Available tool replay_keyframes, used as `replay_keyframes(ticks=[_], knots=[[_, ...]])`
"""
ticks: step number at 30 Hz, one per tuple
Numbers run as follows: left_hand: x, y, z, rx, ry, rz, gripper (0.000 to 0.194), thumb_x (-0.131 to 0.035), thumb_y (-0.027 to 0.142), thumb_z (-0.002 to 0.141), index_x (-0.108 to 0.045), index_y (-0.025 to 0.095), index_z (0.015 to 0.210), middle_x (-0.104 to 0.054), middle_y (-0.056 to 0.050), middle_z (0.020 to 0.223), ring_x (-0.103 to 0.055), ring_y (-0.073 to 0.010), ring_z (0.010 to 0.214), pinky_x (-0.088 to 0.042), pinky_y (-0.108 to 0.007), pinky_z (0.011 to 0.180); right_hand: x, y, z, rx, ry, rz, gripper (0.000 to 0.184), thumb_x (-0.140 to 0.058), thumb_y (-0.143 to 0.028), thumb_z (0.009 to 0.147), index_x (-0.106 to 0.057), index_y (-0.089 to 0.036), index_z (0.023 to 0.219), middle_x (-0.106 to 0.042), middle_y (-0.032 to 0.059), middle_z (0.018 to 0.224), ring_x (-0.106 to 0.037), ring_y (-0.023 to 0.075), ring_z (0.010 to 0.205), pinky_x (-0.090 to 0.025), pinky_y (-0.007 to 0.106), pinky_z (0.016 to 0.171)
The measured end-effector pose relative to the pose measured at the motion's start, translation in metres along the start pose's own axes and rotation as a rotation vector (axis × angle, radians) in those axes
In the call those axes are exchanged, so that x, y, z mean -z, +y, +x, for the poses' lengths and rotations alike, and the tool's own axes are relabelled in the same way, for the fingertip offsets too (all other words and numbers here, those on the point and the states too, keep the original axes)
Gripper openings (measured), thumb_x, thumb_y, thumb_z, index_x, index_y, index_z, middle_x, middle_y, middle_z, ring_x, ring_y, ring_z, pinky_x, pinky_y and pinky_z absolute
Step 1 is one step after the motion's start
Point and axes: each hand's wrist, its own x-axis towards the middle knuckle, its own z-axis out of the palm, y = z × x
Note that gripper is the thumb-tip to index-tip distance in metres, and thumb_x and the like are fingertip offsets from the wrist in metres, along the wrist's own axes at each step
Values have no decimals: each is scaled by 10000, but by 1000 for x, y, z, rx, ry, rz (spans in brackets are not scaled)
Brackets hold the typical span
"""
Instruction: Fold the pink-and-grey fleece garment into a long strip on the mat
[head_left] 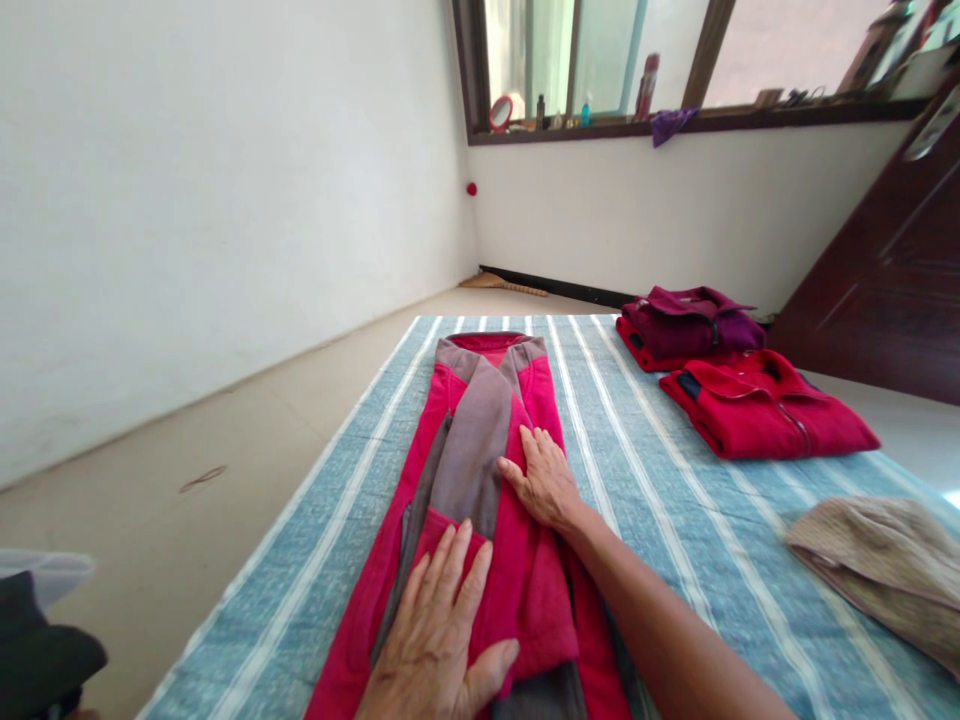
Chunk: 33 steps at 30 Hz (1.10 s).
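A pink and grey jacket [532, 610] lies lengthwise before me, its sides and sleeves folded inward and its collar at the far end. My left hand [439, 630] rests flat on its lower part, fingers spread over a pink sleeve section. Farther up, my right hand [544, 478] presses on the jacket's right side, palm down with the thumb apart. Neither hand grips the cloth. Part of the jacket's near end is hidden by my left hand and cut off by the picture's bottom edge.
The jacket lies on a blue and white striped cloth [645, 530]. To the right are a folded red jacket [787, 420], a folded purple garment [686, 325] on red cloth, and a beige fabric piece [885, 560]. A dark object [49, 640] shows at lower left.
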Motion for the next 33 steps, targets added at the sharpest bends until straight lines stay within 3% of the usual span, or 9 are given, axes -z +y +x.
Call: replay_keyframes(ticks=[3,5,11,14,19,22,26,30,33], knots=[[2,0,1,7,-6,-12,827,-492,522,875,-115,172,1522,-343,-163,1498,-424,-322,1326,-460,-476,998,1,4,3,-9,96,321,725,-571,-554,835,-461,-92,1383,-370,179,1483,-226,308,1416,-119,435,1159],[2,0,1,10,-7,-15,814,-488,521,881,-121,180,1522,-340,-160,1500,-419,-316,1330,-459,-476,1001,6,8,6,-23,142,473,666,-551,-558,837,-513,-120,1337,-448,150,1438,-335,279,1373,-182,409,1149],[-3,-2,-2,19,2,-27,801,-486,514,883,-127,190,1521,-327,-148,1510,-406,-319,1339,-445,-496,1011,26,24,8,-103,315,696,577,-265,-529,935,-560,-145,1248,-623,112,1251,-576,210,1167,-430,376,1000],[-3,-3,-1,8,-4,-19,799,-492,507,880,-131,196,1521,-322,-139,1515,-407,-320,1338,-453,-492,1004,30,32,2,-114,374,732,532,-285,-496,919,-611,-144,1148,-695,108,1093,-654,207,1018,-503,356,890],[-2,-5,0,-13,2,25,800,-494,476,883,-110,190,1524,-335,-148,1510,-422,-314,1329,-476,-480,981,30,39,-8,-71,394,563,306,-464,-364,839,-676,-195,982,-718,56,950,-653,214,916,-499,374,869],[-2,-6,-1,-9,4,18,778,-498,460,882,-132,212,1522,-332,-131,1516,-419,-306,1332,-470,-470,991,30,36,-12,10,344,383,277,-478,-262,813,-678,-209,998,-686,61,1081,-601,219,1053,-428,390,981],[-5,-7,-2,1,19,5,784,-513,468,870,-139,243,1521,-345,-118,1513,-434,-297,1323,-472,-446,992,28,28,-17,95,180,141,272,-476,-207,843,-667,-203,1037,-599,90,1271,-477,225,1250,-306,399,1088],[-4,-8,-1,-7,17,-11,776,-509,429,874,-130,234,1523,-361,-113,1507,-437,-302,1320,-485,-451,978,27,26,-21,57,69,-56,346,-387,-230,934,-586,-173,1211,-484,131,1408,-359,263,1354,-171,518,1124],[-4,-9,-2,-3,23,-31,774,-523,427,870,-148,239,1521,-357,-109,1510,-443,-306,1315,-483,-448,982,28,27,-21,31,19,-147,386,-336,-240,963,-535,-166,1286,-432,125,1455,-321,257,1378,-158,514,1129]])
